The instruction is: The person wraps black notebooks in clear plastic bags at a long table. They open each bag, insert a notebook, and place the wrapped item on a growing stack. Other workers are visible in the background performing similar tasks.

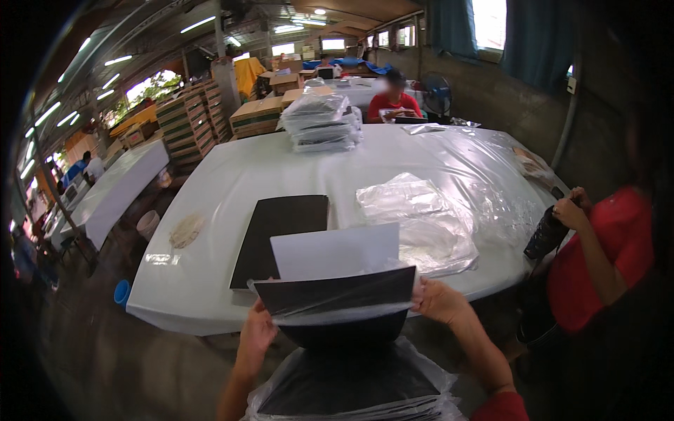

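Observation:
A flat black board (pixel 337 291), partly inside a clear plastic sleeve (pixel 344 313), is held up in front of me. My left hand (pixel 257 331) is closed on its left edge, fingers partly hidden behind it. My right hand (pixel 441 300) pinches the right side at the corner. Behind the board rises a white sheet (pixel 337 245); whether it is joined to the board I cannot tell. Below my hands lies a stack of plastic-wrapped black boards (pixel 344 382). Beyond my left hand, a pile of bare black boards (pixel 284 228) rests on the table, with loose clear plastic sleeves (pixel 414 224) to its right.
The white-covered table (pixel 232 165) bears a tall pile of wrapped packs (pixel 319 119) at its far side. A person in red (pixel 597 252) stands at the right edge, handling a dark object; another (pixel 393 105) sits at the far end. Cartons (pixel 256 116) and a fan (pixel 437 92) stand beyond.

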Motion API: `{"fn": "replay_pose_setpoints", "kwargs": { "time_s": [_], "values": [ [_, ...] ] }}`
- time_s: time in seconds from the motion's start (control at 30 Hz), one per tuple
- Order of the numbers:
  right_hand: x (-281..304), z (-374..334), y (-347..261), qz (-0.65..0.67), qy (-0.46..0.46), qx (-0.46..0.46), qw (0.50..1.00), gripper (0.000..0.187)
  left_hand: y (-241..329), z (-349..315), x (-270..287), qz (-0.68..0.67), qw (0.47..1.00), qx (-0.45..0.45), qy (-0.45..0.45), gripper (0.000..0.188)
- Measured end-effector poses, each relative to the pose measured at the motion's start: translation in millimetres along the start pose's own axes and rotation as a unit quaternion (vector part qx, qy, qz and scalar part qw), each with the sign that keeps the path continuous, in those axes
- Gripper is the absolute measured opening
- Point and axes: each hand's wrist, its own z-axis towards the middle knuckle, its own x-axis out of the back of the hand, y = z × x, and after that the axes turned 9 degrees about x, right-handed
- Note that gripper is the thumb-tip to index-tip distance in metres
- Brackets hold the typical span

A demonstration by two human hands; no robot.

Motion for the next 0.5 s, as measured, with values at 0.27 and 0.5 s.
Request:
{"fn": "replay_pose_setpoints", "kwargs": {
  "time_s": [0.27, 0.5],
  "values": [
    [96, -21, 82, -0.085, 0.127, -0.085, 0.985, 0.042, -67, -77, -14, 0.328, 0.940, 0.067, 0.060, 0.031],
    [133, -26, 122, -0.124, 0.161, -0.081, 0.976, 0.043, -134, -115, -7, -0.133, 0.950, 0.258, 0.111, 0.036]
  ]
}}
